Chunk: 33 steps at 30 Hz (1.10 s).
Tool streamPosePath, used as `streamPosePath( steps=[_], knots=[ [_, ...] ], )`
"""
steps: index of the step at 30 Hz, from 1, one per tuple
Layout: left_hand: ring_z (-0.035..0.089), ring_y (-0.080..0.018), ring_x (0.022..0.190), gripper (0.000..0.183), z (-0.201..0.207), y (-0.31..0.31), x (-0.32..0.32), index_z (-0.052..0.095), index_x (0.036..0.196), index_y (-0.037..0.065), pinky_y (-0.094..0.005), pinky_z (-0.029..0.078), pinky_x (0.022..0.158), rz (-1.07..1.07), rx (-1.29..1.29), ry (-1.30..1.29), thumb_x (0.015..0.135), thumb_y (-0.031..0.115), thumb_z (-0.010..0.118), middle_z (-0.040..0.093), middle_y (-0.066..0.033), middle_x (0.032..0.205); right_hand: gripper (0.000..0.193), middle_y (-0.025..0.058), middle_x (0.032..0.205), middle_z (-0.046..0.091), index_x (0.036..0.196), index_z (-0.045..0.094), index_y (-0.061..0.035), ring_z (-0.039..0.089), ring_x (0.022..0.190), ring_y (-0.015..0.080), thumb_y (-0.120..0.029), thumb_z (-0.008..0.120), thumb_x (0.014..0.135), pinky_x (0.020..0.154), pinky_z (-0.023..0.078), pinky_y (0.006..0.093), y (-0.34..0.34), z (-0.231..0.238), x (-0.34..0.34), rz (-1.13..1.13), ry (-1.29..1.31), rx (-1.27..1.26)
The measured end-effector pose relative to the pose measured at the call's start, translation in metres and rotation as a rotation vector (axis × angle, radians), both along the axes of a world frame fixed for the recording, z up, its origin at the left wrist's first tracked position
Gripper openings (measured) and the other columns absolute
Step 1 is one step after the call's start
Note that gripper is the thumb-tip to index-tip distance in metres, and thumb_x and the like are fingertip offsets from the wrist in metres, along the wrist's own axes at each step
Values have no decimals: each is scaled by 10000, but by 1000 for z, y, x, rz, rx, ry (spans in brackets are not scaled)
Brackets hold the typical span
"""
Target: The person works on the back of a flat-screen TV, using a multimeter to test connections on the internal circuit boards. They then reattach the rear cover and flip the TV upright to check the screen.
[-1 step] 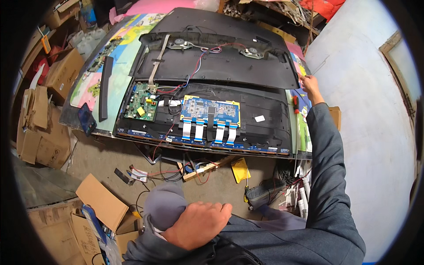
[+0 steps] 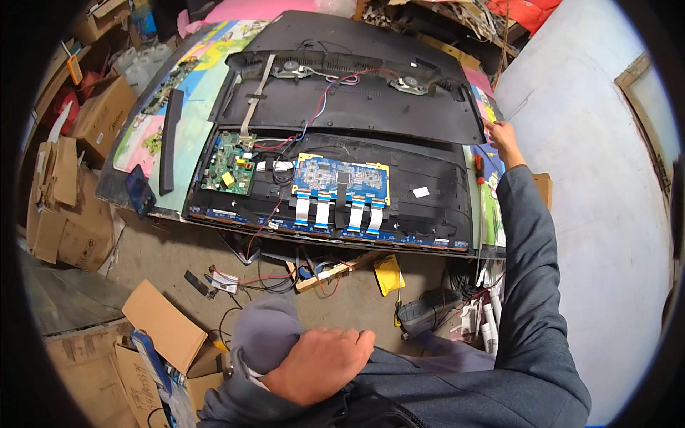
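Note:
An opened flat-screen television lies on the table. Its black back cover (image 2: 349, 107) is tipped away at the far side, with two small speakers (image 2: 410, 85) inside. At that cover's right edge is my right hand (image 2: 504, 140), arm stretched out, fingers pressed together; what they grip is too small to make out. Nearer me, the screen panel (image 2: 428, 164) carries a green circuit board (image 2: 230, 165) and a blue circuit board (image 2: 341, 178) with white ribbon cables (image 2: 355, 215). My left hand (image 2: 321, 365) is curled closed by my knee, apart from the television, nothing visible in it.
A red-handled screwdriver (image 2: 479, 169) lies right of the panel. Left of it are a dark strip (image 2: 171, 143) and a phone (image 2: 140, 192) at the table edge. Cardboard boxes (image 2: 85, 228) stand left; cables and a yellow packet (image 2: 389, 274) lie on the floor. A white wall (image 2: 592, 200) rises right.

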<state>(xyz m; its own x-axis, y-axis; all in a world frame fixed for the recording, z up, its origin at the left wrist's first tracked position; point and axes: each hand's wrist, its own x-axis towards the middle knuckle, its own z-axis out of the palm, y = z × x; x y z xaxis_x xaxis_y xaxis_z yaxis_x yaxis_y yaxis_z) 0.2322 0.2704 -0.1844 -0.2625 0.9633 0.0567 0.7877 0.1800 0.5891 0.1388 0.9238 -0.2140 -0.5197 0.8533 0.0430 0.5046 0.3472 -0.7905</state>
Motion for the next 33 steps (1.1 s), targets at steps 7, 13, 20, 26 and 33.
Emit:
streamPosePath(
  steps=[7,13,20,26,33],
  knots=[
    [609,-213,636,152,-11,-2,0,563,865,96,-355,490,571,-3,35,109,886,208,664,535,-37,690,354,92,891,653,1089,651,32,661,774,226,-261,739,910,656,555,394,30,2,-32,59,-181,73],
    [553,-141,574,125,-10,-1,2,617,856,90,-275,427,519,68,97,238,756,162,639,484,6,653,374,111,939,714,1124,681,40,696,779,240,-261,741,911,658,558,440,42,-9,-57,90,-293,161],
    [525,-127,557,198,-14,-4,4,657,921,59,-274,400,499,118,154,209,757,165,628,461,10,635,390,102,906,718,1036,701,81,684,761,239,-288,754,921,696,539,388,28,-6,-87,116,-211,-184],
    [507,-132,552,131,-6,-4,-3,612,851,81,-280,381,502,114,204,172,773,183,634,449,6,642,323,92,838,689,938,672,36,651,730,226,-230,838,859,667,517,400,24,3,-72,220,-155,-143],
    [532,-136,576,95,-9,-9,9,567,798,104,-277,425,538,156,229,182,812,175,627,450,-3,659,221,84,865,707,996,674,28,639,699,207,-146,774,903,664,512,385,19,2,-59,160,121,-125]
  ],
)
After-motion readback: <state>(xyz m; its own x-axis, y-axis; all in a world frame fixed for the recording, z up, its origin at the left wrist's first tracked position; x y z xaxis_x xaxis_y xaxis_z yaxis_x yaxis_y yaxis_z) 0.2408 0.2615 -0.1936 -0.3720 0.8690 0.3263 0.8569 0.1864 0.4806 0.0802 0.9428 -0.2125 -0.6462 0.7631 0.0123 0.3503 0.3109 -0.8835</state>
